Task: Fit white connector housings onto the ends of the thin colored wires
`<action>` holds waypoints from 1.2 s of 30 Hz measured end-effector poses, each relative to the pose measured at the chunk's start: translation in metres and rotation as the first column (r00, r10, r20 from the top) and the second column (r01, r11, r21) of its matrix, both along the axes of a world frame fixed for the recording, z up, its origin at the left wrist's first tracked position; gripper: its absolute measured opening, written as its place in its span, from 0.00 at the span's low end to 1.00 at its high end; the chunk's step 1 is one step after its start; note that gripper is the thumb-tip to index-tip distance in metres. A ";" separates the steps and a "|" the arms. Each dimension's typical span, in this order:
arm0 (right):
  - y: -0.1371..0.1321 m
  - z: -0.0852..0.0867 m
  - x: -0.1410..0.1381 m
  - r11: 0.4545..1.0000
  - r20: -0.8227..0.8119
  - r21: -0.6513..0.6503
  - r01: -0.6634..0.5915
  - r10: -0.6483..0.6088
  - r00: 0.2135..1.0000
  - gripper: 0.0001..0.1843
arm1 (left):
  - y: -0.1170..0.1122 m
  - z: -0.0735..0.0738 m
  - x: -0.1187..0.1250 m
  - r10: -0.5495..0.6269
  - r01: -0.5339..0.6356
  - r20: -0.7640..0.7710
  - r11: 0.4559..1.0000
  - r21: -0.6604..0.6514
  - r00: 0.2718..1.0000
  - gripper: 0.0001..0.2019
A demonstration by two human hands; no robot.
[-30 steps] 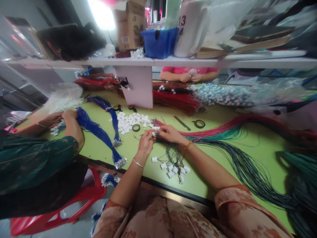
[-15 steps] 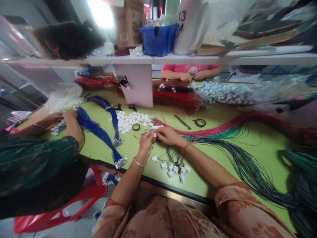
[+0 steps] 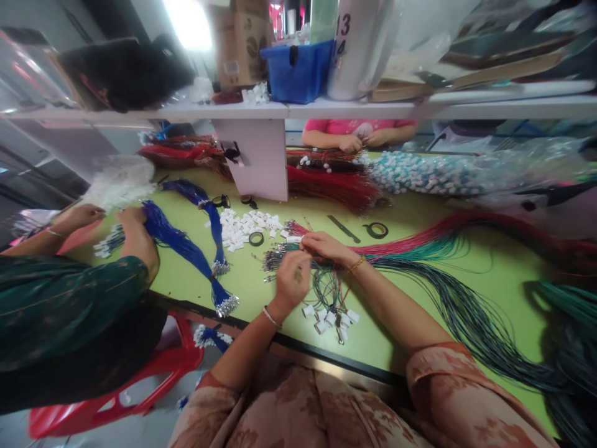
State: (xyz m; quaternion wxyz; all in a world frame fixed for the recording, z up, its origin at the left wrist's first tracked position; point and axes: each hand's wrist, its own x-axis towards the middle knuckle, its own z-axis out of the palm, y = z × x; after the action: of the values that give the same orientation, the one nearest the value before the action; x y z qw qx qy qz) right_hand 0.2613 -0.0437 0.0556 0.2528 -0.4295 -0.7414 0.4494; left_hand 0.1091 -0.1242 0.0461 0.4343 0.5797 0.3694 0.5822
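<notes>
My left hand (image 3: 293, 277) is raised in front of the wire bundles with its fingers curled closed; what they hold is hidden. Just to its right, my right hand (image 3: 328, 247) reaches over the wires, fingertips together, and I cannot make out what is in them. Crimped ends of dark wires (image 3: 275, 258) stick out to the left of my hands. Green and black wires (image 3: 420, 274) and red wires (image 3: 420, 239) run off to the right. Nearer to me lie several white connectors (image 3: 331, 319) on wires. A heap of white connector housings (image 3: 247, 225) lies beyond my left hand.
Rolls of black tape (image 3: 256, 239) and a dark flat blade-like tool (image 3: 344, 229) lie on the green table (image 3: 196, 274). At left a co-worker's hands (image 3: 133, 218) are by blue wire bundles (image 3: 177, 239). A shelf (image 3: 209, 114) with a blue bin (image 3: 298, 71) spans above; a person sits opposite.
My hands have come apart: the left has drawn back toward me and curled, uncovering the wire ends. One white connector by my left wrist is no longer visible. The co-worker's far hand moved left.
</notes>
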 end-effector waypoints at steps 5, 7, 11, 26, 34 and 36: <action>0.006 -0.004 -0.003 0.994 0.245 0.109 0.031 -0.057 0.968 0.12 | -0.051 0.001 0.028 -0.473 0.792 -0.708 0.577 0.201 0.525 0.06; 0.001 -0.008 -0.010 0.978 0.309 0.208 0.018 -0.083 0.947 0.10 | -0.059 -0.002 0.034 -0.377 0.849 -0.821 0.479 0.222 0.428 0.07; -0.012 -0.017 -0.025 0.951 0.463 0.310 0.012 -0.161 0.872 0.08 | -0.026 0.000 0.018 -0.276 0.595 -0.659 0.736 0.323 0.700 0.09; -0.023 -0.014 -0.027 0.886 0.630 0.435 -0.164 -0.169 0.758 0.13 | 0.123 -0.022 -0.057 0.235 -0.294 -0.780 0.953 0.068 0.581 0.06; -0.019 -0.001 -0.014 0.854 0.591 0.465 -0.231 -0.105 0.800 0.12 | 0.106 0.019 -0.070 0.260 -0.237 0.085 0.947 -0.219 0.962 0.10; -0.017 0.005 -0.010 0.854 0.561 0.468 -0.229 -0.087 0.823 0.10 | 0.101 0.023 -0.075 0.252 -0.176 0.237 0.938 -0.300 0.938 0.09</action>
State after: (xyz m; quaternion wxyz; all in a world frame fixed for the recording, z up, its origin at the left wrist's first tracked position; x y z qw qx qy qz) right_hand 0.2515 -0.0603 0.0602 0.1105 -0.4298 -0.8909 0.0967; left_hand 0.0338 -0.0230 0.0691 0.4903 0.3846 0.4445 0.6435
